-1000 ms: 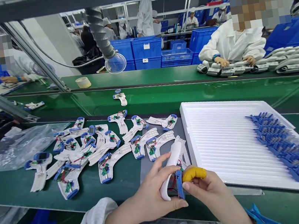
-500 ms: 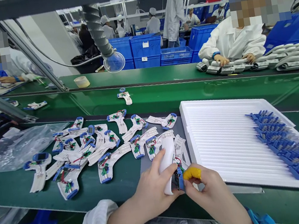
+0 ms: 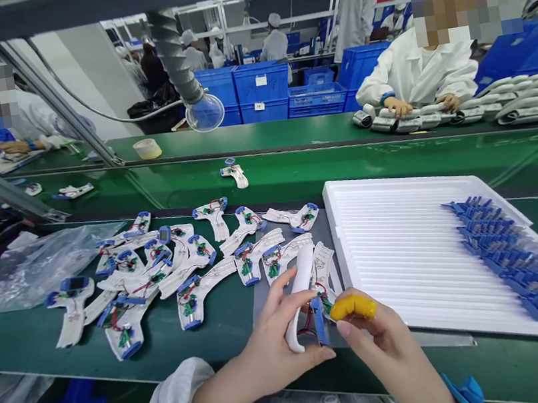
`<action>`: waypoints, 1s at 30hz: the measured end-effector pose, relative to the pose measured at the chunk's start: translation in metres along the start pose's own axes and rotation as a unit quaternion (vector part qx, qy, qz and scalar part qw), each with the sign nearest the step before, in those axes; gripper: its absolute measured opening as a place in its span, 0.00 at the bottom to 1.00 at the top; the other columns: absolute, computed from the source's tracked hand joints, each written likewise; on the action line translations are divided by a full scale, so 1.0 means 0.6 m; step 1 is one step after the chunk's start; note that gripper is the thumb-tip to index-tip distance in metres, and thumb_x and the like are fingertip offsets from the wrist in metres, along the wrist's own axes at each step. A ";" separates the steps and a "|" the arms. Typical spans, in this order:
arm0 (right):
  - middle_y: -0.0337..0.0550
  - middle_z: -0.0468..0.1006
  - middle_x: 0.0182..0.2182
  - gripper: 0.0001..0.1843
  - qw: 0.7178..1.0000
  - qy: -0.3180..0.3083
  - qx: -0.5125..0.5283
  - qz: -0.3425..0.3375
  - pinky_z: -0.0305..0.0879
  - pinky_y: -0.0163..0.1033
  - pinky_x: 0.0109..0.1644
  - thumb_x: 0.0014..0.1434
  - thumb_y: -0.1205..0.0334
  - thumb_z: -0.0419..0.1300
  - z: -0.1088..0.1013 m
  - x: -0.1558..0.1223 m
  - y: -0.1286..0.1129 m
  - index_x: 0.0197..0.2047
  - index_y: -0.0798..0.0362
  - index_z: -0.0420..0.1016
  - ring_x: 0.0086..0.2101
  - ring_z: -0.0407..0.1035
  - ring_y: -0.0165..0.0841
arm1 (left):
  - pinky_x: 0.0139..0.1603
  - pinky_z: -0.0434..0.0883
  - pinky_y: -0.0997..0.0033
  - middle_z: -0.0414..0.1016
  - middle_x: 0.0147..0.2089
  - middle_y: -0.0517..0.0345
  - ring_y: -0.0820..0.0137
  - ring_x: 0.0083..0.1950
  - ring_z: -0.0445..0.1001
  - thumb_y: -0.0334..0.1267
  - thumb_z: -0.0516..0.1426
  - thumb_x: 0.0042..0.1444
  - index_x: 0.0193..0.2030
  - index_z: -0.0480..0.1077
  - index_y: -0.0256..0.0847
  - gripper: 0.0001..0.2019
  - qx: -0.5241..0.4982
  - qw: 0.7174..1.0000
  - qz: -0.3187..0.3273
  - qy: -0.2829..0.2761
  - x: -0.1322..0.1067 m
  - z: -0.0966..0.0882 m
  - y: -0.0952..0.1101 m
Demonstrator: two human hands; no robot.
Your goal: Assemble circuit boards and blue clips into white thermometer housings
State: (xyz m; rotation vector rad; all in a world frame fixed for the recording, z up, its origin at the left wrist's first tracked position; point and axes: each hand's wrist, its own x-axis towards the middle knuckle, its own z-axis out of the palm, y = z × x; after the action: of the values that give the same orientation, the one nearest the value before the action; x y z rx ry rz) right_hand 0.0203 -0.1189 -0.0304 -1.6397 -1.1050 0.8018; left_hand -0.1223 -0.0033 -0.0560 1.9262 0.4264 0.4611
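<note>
My left hand [image 3: 270, 343] is closed around a white gun-shaped thermometer housing [image 3: 302, 281], held tilted above the bench. A blue-framed part [image 3: 319, 320] stands on edge against its right side, with red wires showing between them. Just right of that blue part is my right hand [image 3: 377, 333], its thumb and index finger closed together. A yellow finger cover [image 3: 353, 307] wraps the index finger. Whatever lies between those fingertips is hidden. Behind my hands rests an open white half-shell [image 3: 323, 264] with wires inside.
Several open thermometer halves [image 3: 206, 291] with green boards spread leftward, near a clear plastic bag [image 3: 40, 262]. At right lies a ribbed white tray [image 3: 398, 256] holding a row of blue parts [image 3: 515, 259]. A conveyor belt [image 3: 284, 169] carries another half [image 3: 235, 175]. Across it sits a co-worker [image 3: 421, 71].
My right fingers have drawn slightly right, away from the blue part. The housing has tilted, opening a gap where red wires show. Halves on the belt have shifted right.
</note>
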 end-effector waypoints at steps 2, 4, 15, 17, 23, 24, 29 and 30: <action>0.37 0.64 0.25 0.08 0.999 -0.014 -0.044 -0.004 0.58 0.35 0.30 0.58 0.60 0.51 0.003 0.004 -0.004 0.28 0.51 0.64 0.26 0.60 0.30 | 0.58 0.62 0.56 0.38 0.67 0.45 0.54 0.62 0.59 0.49 0.62 0.46 0.56 0.61 0.47 0.30 0.019 1.000 0.002 -0.003 -0.001 0.002 0.000; 0.36 0.63 0.24 0.09 0.998 -0.023 -0.055 0.001 0.56 0.36 0.29 0.57 0.63 0.51 0.003 0.008 -0.005 0.25 0.51 0.62 0.25 0.58 0.29 | 0.57 0.63 0.56 0.38 0.67 0.45 0.55 0.60 0.62 0.50 0.62 0.46 0.55 0.61 0.46 0.30 0.006 1.000 0.008 -0.002 -0.004 0.004 0.000; 0.35 0.68 0.24 0.15 0.938 -0.109 0.305 0.126 0.58 0.33 0.30 0.56 0.51 0.59 0.011 0.012 0.024 0.41 0.53 0.69 0.26 0.63 0.26 | 0.60 0.57 0.51 0.39 0.66 0.43 0.50 0.68 0.41 0.56 0.62 0.42 0.55 0.58 0.45 0.35 -0.075 0.997 -0.012 -0.014 -0.012 0.009 -0.012; 0.36 0.69 0.24 0.16 0.938 -0.115 0.298 0.136 0.58 0.33 0.30 0.55 0.51 0.61 0.015 0.016 0.025 0.40 0.55 0.71 0.25 0.63 0.26 | 0.58 0.60 0.49 0.34 0.66 0.42 0.47 0.68 0.42 0.56 0.64 0.38 0.54 0.57 0.45 0.37 -0.035 0.999 -0.022 0.007 -0.013 0.012 -0.015; 0.35 0.68 0.22 0.20 0.948 -0.110 0.260 0.143 0.59 0.32 0.28 0.50 0.47 0.63 0.024 0.026 0.014 0.33 0.56 0.69 0.23 0.61 0.25 | 0.52 0.66 0.50 0.30 0.65 0.43 0.47 0.64 0.53 0.49 0.64 0.43 0.52 0.53 0.47 0.33 0.031 0.999 -0.006 0.037 -0.018 0.023 -0.021; 0.35 0.68 0.22 0.20 0.949 -0.119 0.255 0.145 0.58 0.32 0.28 0.50 0.46 0.63 0.025 0.025 0.014 0.33 0.56 0.69 0.23 0.60 0.24 | 0.51 0.66 0.51 0.30 0.65 0.43 0.47 0.64 0.52 0.47 0.64 0.43 0.52 0.53 0.47 0.32 0.036 0.999 0.004 0.038 -0.020 0.024 -0.020; 0.35 0.67 0.24 0.19 0.940 -0.161 0.258 0.153 0.58 0.33 0.30 0.51 0.47 0.62 0.031 0.022 0.020 0.33 0.56 0.67 0.24 0.60 0.25 | 0.57 0.61 0.51 0.48 0.58 0.46 0.51 0.68 0.39 0.33 0.60 0.46 0.53 0.50 0.47 0.30 0.052 0.996 0.071 0.034 -0.023 0.032 -0.015; 0.35 0.67 0.24 0.18 0.940 -0.159 0.262 0.151 0.58 0.33 0.31 0.51 0.48 0.62 0.034 0.022 0.022 0.33 0.55 0.67 0.25 0.60 0.25 | 0.58 0.60 0.51 0.51 0.56 0.46 0.53 0.68 0.38 0.31 0.58 0.47 0.53 0.49 0.47 0.29 0.052 0.995 0.081 0.034 -0.022 0.033 -0.016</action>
State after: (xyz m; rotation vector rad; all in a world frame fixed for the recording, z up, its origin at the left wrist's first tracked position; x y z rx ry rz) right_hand 0.0113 -0.1009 -0.0491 -1.2588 -0.7597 1.4658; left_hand -0.1248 -0.0218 -0.0735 2.0591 0.3439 0.6218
